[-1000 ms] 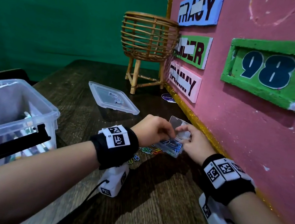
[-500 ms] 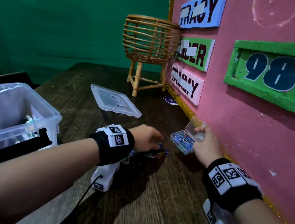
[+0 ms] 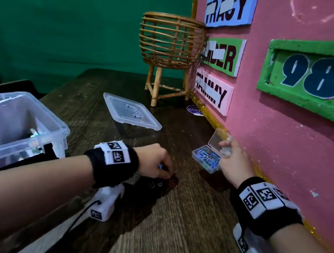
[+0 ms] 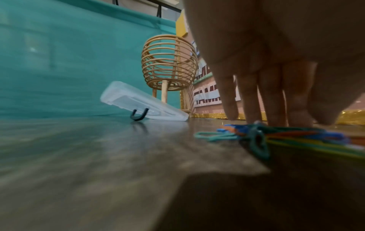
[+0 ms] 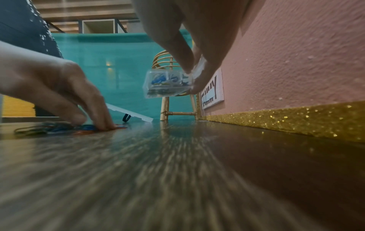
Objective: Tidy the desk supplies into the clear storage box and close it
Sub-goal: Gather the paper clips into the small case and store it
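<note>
Right wrist view is showing the right hand (image 5: 195, 51) pinching one small clear plastic case of coloured paper clips (image 5: 168, 83) between thumb and fingers, lifted off the dark wooden desk (image 5: 177, 171), its hinged lid standing open. To its left, the left hand (image 3: 152, 160) is pressing its fingertips (image 4: 250, 115) down on a loose pile of coloured paper clips (image 4: 276, 136), too tangled to count. Beyond both hands one clear flat lid (image 3: 130, 113) is lying tilted; farther left one large clear storage box (image 3: 11, 126) is sitting open. One rattan basket stand (image 3: 169, 47) is standing by the pink wall (image 3: 285, 164).
</note>
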`<state>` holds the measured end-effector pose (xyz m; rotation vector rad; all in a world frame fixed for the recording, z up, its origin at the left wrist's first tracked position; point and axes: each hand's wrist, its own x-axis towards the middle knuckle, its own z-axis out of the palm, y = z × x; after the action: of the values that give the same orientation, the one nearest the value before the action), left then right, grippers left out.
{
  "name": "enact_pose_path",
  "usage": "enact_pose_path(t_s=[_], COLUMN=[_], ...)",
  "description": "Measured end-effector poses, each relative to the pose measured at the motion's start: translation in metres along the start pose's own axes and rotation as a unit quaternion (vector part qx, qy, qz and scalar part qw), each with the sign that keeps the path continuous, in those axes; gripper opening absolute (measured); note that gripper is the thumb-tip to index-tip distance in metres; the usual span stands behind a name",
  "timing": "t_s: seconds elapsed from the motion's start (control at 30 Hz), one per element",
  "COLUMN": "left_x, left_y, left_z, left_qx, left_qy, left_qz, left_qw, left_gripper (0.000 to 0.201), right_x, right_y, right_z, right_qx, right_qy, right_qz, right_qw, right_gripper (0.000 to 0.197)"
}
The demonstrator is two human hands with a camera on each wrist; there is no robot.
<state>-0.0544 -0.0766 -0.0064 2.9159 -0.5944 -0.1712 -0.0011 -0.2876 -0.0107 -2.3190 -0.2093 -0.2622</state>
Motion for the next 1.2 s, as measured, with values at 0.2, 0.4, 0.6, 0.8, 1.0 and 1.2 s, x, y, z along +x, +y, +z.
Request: enact_pose_path(t_s=[0.2,0.4,0.6,0.8,1.0,1.2], left_x=[-0.016,-0.024,-0.030,-0.021,0.001,0.026], left_y=[-0.016,-0.012,-0.008,-0.003,0.013,0.037], left_z=[0.000,0.006,0.006,0.003,-0.004,0.002], left_qx=[-0.068,-0.026,-0.063,-0.051,-0.102,-0.090], left_qy=[-0.067,-0.085,-0.002,0.086,0.288,0.238], left_qz=[-0.078,-0.057,-0.051,-0.059,0.003,0.109], left_qw=[0.992,0.994,0.997,0.993,0.952,0.961], left_gripper=[0.071,0.061,0.030,0.022,0.020,0.021], right_x=[-0.002,-0.006,-0.007,-0.010,-0.009,-0.011], right_y=[-0.003,-0.004,-0.005,-0.009,-0.009,-0.011], right_z=[0.000,-0.002,0.000,-0.003,-0.001,-0.002], right_qx=[-0.008,0.000,0.016,-0.005,0.002,0.029], right_qy=[-0.030,-0.074,-0.109,-0.110,-0.132,-0.163], right_qz=[-0.028,-0.047,-0.050,-0.056,-0.052,-0.059], right_qw=[0.999,0.996,0.993,0.992,0.990,0.984], right_gripper=[0.041,0.039,0.043,0.037,0.035,0.030])
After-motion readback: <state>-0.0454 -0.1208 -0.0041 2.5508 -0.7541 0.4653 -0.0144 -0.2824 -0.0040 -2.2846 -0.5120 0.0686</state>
